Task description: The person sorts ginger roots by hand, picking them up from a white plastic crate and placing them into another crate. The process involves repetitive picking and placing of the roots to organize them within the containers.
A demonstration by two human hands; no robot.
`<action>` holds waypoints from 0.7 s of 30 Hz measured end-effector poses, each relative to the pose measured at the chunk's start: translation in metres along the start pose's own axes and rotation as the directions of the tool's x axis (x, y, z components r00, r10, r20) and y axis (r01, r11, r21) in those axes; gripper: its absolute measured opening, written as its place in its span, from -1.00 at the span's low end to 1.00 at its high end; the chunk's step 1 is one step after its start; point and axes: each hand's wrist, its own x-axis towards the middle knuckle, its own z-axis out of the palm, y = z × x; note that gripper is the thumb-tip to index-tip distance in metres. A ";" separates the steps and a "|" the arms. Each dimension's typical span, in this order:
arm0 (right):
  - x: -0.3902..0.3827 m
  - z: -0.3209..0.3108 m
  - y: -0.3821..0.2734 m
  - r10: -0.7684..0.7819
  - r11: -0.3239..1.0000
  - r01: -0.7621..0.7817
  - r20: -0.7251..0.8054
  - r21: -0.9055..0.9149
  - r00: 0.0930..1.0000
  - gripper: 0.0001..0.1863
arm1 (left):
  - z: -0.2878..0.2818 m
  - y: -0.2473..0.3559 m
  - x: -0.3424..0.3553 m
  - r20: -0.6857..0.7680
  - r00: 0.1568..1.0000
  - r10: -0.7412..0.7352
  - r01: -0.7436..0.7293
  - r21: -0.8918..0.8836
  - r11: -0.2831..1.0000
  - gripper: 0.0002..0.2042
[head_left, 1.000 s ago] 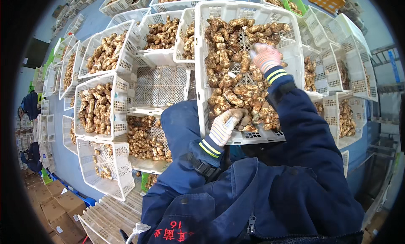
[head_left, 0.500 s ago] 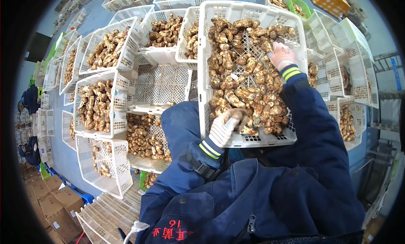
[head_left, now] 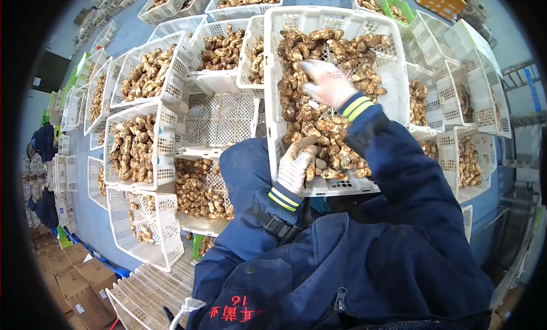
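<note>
A large white plastic crate [head_left: 393, 110] stands before me, filled with thick brown-and-cream mushrooms [head_left: 330, 127]. My left hand [head_left: 297, 165], in a striped glove with stained fingertips, is at the crate's near left corner. Its fingers curl round a mushroom [head_left: 310, 171], partly hidden by the glove. My right hand [head_left: 329, 85], in a pale glove, hovers over the mushrooms in the upper left part of the crate. Its fingers and thumb are spread and slightly blurred, and I see nothing between them.
On the left stand crates of mushrooms [head_left: 137, 147], beside a crate with a bare mesh bottom [head_left: 219, 122]. One crate at lower left [head_left: 165, 227] holds a few mushrooms. More white crates [head_left: 450, 90] line the right. Stacked cardboard boxes [head_left: 85, 284] fill the lower left corner.
My right hand has moved left from the crate's right side to above the mushrooms at upper left. My left hand has shifted slightly left, its fingers lifted a little.
</note>
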 end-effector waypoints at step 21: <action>0.051 0.002 0.071 0.505 0.789 -0.421 0.083 -0.446 0.859 -0.41 | -0.009 -0.011 0.002 0.083 0.991 -0.100 0.117 -0.223 0.968 -0.72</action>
